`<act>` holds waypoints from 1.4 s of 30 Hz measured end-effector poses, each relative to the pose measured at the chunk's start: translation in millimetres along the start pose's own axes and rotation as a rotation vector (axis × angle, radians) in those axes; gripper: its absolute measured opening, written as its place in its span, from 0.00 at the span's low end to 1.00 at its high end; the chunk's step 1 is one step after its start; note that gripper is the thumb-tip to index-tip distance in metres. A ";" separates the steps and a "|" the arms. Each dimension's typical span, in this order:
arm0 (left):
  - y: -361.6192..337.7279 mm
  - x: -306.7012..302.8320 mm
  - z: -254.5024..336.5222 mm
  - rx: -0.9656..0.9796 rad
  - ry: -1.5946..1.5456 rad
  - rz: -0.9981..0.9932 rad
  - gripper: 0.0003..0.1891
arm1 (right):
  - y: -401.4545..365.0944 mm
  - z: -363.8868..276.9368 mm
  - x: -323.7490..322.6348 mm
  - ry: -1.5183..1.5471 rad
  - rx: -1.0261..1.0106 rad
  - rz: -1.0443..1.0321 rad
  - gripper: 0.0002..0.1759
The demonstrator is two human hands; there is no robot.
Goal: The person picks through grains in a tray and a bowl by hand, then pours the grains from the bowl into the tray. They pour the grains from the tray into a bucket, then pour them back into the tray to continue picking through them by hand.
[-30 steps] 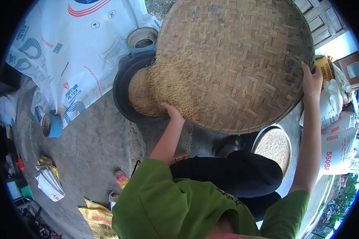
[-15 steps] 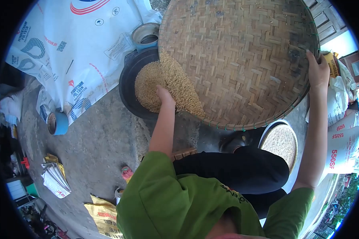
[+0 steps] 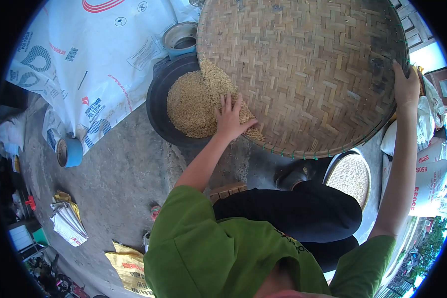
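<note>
A large round woven bamboo winnowing tray (image 3: 303, 74) tilts over a black tub (image 3: 156, 107). Unhusked grain (image 3: 188, 107) is heaped in the tub and runs up onto the tray's lower left edge. My left hand (image 3: 229, 119) lies on the grain at that edge, fingers spread and palm down. At the far right, my right hand (image 3: 406, 88) grips the tray's rim, its thumb over the inner side and the other fingers hidden behind.
A blue-rimmed pot (image 3: 180, 38) stands against the tub, near a big white plastic sheet (image 3: 109, 59). A smaller tray of pale grain (image 3: 350, 176) is beside my knee. A blue can (image 3: 69, 152), folded sacks (image 3: 68, 221) and filled white sacks (image 3: 427, 174) stand around.
My left hand has come out of the grain in the tub and moved right to the tray's edge, its fingers spreading. The tray and right hand have shifted slightly right.
</note>
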State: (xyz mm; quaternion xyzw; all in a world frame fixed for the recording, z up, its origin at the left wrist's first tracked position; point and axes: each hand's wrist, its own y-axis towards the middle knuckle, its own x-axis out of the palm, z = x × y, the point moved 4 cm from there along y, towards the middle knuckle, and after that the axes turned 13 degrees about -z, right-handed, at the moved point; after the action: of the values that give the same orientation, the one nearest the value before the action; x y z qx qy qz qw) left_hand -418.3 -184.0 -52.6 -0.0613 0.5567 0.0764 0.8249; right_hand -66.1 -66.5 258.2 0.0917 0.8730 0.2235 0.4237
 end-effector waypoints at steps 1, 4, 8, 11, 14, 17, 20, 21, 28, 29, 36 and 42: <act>7.5 0.0 -11.5 -0.008 0.041 0.054 0.48 | -1.5 -1.6 -0.3 -0.001 0.000 0.000 0.28; 26.0 0.4 -47.2 -0.052 0.029 0.165 0.47 | -10.2 -10.3 -1.9 -0.072 -0.024 0.029 0.27; 33.3 -4.9 -93.2 -0.238 -0.012 0.285 0.44 | -7.6 -8.7 -0.3 -0.065 -0.041 0.031 0.27; 45.1 12.4 -146.1 -0.389 -0.406 0.539 0.41 | -3.8 -2.3 1.9 -0.035 -0.030 0.018 0.26; 41.6 6.3 -160.5 -0.472 -0.631 0.598 0.37 | 5.7 9.7 4.4 0.028 0.001 -0.018 0.27; 15.6 -16.6 -112.5 -0.342 -0.546 0.564 0.35 | 4.6 16.5 9.7 0.083 0.072 -0.053 0.28; -4.2 -34.6 -73.3 -0.028 -0.432 0.591 0.23 | 8.1 23.5 13.7 0.143 0.126 -0.079 0.30; -14.1 -40.1 -61.0 -0.029 -0.432 0.587 0.23 | 10.1 26.4 14.7 0.175 0.130 -0.090 0.31; -70.2 -37.1 49.2 0.759 -0.418 -0.233 0.13 | 17.6 20.7 14.3 0.254 0.179 -0.174 0.33; -69.9 -35.6 48.5 0.762 -0.416 -0.232 0.13 | 15.8 15.6 14.2 0.305 0.182 -0.192 0.33; -74.8 -26.4 22.1 0.776 -0.374 -0.113 0.09 | 14.0 -1.6 3.0 0.259 0.142 -0.232 0.34; -55.9 -12.9 -28.6 0.695 -0.131 0.047 0.10 | 7.8 -12.2 -1.9 0.115 0.089 -0.166 0.35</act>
State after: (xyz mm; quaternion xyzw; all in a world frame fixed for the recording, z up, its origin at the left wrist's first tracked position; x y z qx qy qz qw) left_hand -438.1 -245.0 -50.4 0.2410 0.4965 -0.0949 0.8285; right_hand -74.7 -64.1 269.7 0.0246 0.9095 0.1535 0.3856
